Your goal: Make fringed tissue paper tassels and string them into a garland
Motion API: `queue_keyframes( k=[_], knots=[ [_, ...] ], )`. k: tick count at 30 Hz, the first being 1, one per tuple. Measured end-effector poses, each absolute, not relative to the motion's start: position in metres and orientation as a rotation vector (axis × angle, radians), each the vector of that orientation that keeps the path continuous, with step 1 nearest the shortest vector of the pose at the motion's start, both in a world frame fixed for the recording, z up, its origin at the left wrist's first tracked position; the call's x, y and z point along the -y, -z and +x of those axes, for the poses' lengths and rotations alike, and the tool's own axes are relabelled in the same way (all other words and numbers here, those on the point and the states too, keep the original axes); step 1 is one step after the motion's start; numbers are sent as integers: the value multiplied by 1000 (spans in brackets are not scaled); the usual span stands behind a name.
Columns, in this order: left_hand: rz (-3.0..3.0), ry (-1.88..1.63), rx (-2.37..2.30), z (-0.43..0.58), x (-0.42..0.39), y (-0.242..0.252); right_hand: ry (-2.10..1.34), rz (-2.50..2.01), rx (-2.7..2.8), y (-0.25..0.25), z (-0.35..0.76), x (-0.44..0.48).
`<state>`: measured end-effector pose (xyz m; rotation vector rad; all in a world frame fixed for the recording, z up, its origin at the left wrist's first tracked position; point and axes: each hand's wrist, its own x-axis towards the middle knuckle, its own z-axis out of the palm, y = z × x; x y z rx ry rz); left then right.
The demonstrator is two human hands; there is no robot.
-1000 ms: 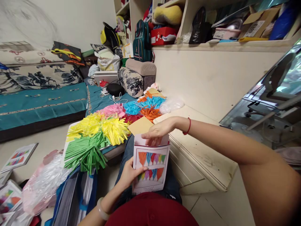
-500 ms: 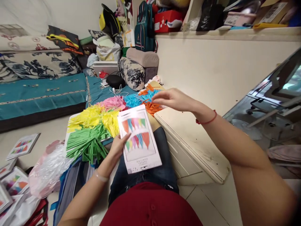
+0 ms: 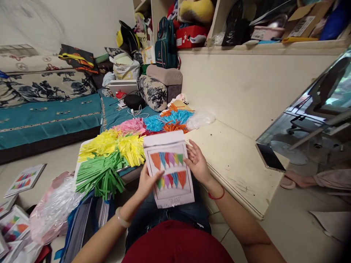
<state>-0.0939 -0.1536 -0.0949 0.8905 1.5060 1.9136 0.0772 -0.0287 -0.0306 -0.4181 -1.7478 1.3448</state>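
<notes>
A flat white box (image 3: 171, 195), printed with pictures of coloured tassel garlands, is tilted up above my lap. My left hand (image 3: 148, 180) grips its left edge, thumb on the printed front. At the right edge is my right hand (image 3: 197, 164), its thumb over the front and its loosely curled fingers beside the edge. Just beyond the box lie fringed paper tassels: green ones (image 3: 100, 170), yellow ones (image 3: 130, 149), pink ones (image 3: 131, 126), blue ones (image 3: 177, 117) and orange ones (image 3: 174, 126). How the box's back is supported is hidden.
A white cabinet top (image 3: 233, 153) to my right carries a crumpled clear plastic bag (image 3: 202, 119) and a phone (image 3: 270, 157). More printed boxes (image 3: 26, 175) and plastic wrapping (image 3: 59, 204) lie on the left floor. A teal-covered sofa (image 3: 49, 115) stands behind.
My right hand has come down from above the cabinet's far end to the box's right edge. The box has shifted slightly right. The clear bag and phone now show on the cabinet.
</notes>
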Motion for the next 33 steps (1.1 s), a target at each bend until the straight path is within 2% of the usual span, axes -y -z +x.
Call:
queue_keyframes(
  k=[3,6,13,19,23,25,30,33],
  knots=[
    [1002,-1895,-1500,-80,168,105,-1369,-460,1640,53,78,43],
    [960,-2062,-1454,-79,170,102,-1464,-496,1638,69,84,52],
    [889,-2259,-1513,-75,157,101,-1426,-504,1656,74,92,53],
    [1013,-2139,-1553,-76,145,95,-1226,-670,1610,62,93,38],
    [1019,-2082,-1585,-79,140,83,-1237,-716,1602,57,89,37],
    [1004,-2074,-1606,-81,139,80,-1308,-710,1562,53,86,38],
    [805,-2103,-1543,-83,139,84,-1793,-596,1385,40,85,36],
    [747,-2115,-1522,-81,140,84,-1723,-598,1478,38,93,34]
  ],
)
